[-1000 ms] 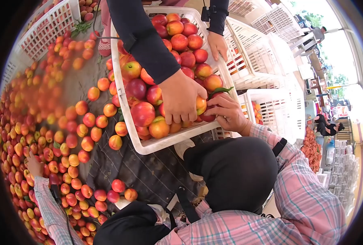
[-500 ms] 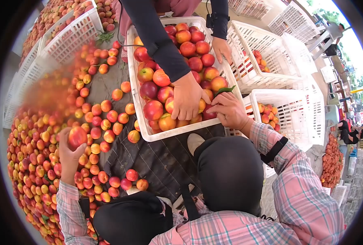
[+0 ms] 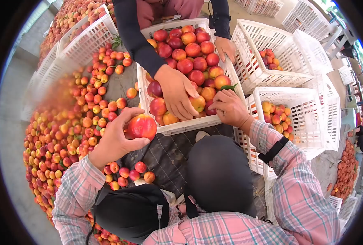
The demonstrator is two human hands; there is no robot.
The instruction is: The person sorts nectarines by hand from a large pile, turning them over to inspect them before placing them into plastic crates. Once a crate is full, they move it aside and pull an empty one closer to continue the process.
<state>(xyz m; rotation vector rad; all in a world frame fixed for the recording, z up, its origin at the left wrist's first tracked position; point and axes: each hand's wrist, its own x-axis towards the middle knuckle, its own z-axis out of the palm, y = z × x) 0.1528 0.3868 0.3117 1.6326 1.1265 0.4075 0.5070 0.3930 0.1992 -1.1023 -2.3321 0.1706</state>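
Note:
Between the thumb and fingers of my left hand [image 3: 120, 136] is a red-orange nectarine [image 3: 142, 126], held just off the near left corner of a white crate [image 3: 181, 127]. The crate is filled with red and yellow nectarines. My right hand [image 3: 231, 108] is at the crate's near right corner, its fingertips bent around a dark red fruit [image 3: 210, 109] that is mostly hidden. A green leaf [image 3: 229, 87] lies just above my fingers. Across from me, another person's hand [image 3: 178, 92] rests over fruit in the same crate; their other hand [image 3: 225, 49] is at its right rim.
A large heap of nectarines [image 3: 46, 163] spreads over the ground at the left. White crates holding some fruit [image 3: 277, 118] stand at the right, with another crate [image 3: 246, 53] behind. Dark ground cloth [image 3: 161, 155] lies before my knees. More crates [image 3: 95, 34] stand at the upper left.
My left hand has moved up and right with the nectarine, from the heap to near the crate. My right hand stays at the crate's corner. The other person's hand has flattened over the fruit.

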